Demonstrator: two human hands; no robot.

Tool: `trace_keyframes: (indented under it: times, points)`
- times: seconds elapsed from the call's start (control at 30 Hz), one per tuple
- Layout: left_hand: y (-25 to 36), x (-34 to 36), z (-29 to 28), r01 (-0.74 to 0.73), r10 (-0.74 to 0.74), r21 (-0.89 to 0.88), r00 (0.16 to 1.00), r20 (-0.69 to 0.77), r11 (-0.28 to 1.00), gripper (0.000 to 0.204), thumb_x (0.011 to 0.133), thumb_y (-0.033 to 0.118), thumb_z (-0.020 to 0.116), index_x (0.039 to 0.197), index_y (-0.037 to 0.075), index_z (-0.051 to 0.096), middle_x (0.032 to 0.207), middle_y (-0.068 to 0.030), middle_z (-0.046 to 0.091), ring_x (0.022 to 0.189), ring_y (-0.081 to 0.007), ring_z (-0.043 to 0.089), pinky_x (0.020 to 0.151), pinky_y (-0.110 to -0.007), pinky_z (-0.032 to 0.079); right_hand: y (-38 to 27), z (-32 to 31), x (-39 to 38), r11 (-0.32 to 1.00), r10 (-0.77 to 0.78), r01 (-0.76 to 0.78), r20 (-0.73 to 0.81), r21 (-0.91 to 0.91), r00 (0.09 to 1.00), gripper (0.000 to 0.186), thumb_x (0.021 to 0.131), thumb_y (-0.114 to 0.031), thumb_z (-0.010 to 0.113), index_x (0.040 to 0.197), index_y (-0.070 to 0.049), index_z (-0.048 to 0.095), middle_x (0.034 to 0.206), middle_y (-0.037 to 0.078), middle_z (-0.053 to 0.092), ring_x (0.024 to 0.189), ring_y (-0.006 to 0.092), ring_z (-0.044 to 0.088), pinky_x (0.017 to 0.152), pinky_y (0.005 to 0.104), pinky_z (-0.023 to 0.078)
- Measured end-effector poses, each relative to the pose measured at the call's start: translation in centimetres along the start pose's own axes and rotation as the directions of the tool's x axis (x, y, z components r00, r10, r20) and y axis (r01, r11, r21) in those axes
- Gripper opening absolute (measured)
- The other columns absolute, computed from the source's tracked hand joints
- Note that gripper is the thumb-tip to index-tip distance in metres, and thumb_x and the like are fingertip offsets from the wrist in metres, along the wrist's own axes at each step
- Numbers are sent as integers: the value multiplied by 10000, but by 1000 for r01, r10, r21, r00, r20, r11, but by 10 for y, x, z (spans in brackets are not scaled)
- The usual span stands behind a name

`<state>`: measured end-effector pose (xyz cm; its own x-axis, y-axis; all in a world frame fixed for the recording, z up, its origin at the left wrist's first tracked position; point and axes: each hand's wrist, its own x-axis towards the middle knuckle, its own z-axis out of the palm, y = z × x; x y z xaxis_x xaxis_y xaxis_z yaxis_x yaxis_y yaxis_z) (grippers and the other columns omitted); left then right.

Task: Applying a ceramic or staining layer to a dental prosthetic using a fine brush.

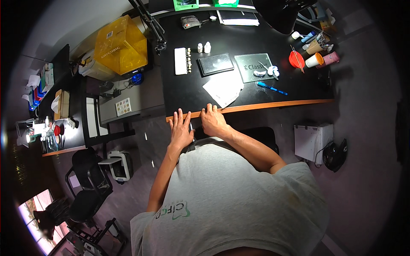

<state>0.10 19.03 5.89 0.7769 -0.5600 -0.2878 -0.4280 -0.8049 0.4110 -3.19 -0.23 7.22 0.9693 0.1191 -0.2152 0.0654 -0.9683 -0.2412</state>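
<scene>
My left hand [181, 133] lies at the near left corner of the black desk [265, 97], with its fingers spread and the tips on the orange edge strip [239, 107]. Beside it, my right hand [215, 123] rests its fingertips on the same strip, fingers slightly bent and nothing visible in them. A thin pale object [191, 127] shows between the hands; its kind is unclear. Just beyond the right hand lie white paper sheets [224, 90]. Past them are a black rectangular case [216, 64] and a green glass-like plate [245, 73] bearing small white pieces and a metal tool.
A blue pen [272, 88] lies right of the papers. Farther right stand a red bowl [294, 60] with sticks across it and several cups. A white tray of small bottles [181, 61] sits at left. An office chair [87, 183] and a white box [311, 138] flank me.
</scene>
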Motion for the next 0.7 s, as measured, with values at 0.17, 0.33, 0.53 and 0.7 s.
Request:
trace_keyframes:
  times: [0.17, 0.33, 0.53, 0.7]
  points:
    - [-1, 0, 0, -4, 4, 2, 1000, -3, 1000, 866, 880, 253, 776, 1626, 140, 350, 1711, -261, 114, 1576, -465, 134, 1240, -656, 159, -2, -4, -2, 1000, -15, 15, -16, -26, 1000, 681, 727, -204, 851, 1220, 184, 587, 1196, 305, 481, 1111, 411, 525, 808, 376, 601]
    - [-1, 2, -2, 5, -5, -22, 1000, 9, 1000, 846, 886, 253, 768, 1620, 137, 363, 1704, -270, 141, 1569, -472, 160, 1237, -659, 169, -3, -5, 0, 998, -29, 29, 14, -55, 999, 672, 723, -227, 856, 1187, 187, 602, 1207, 331, 479, 1126, 432, 514, 829, 390, 597]
    - [0, 4, -1, 0, 0, -18, 1000, -11, 1000, 828, 883, 241, 768, 1606, 120, 385, 1694, -281, 166, 1559, -483, 184, 1223, -675, 190, -2, 1, 3, 994, -53, 53, 9, -91, 999, 659, 730, -240, 845, 1162, 199, 612, 1229, 371, 477, 1138, 460, 505, 839, 400, 593]
    - [-2, 3, 2, 0, 0, -22, 1000, -25, 1000, 838, 881, 225, 770, 1611, 126, 372, 1692, -287, 166, 1560, -494, 170, 1220, -682, 187, -4, -2, 2, 1000, -18, 18, 43, -2, 999, 676, 738, -178, 818, 1220, 221, 563, 1280, 387, 440, 1219, 553, 479, 893, 455, 603]
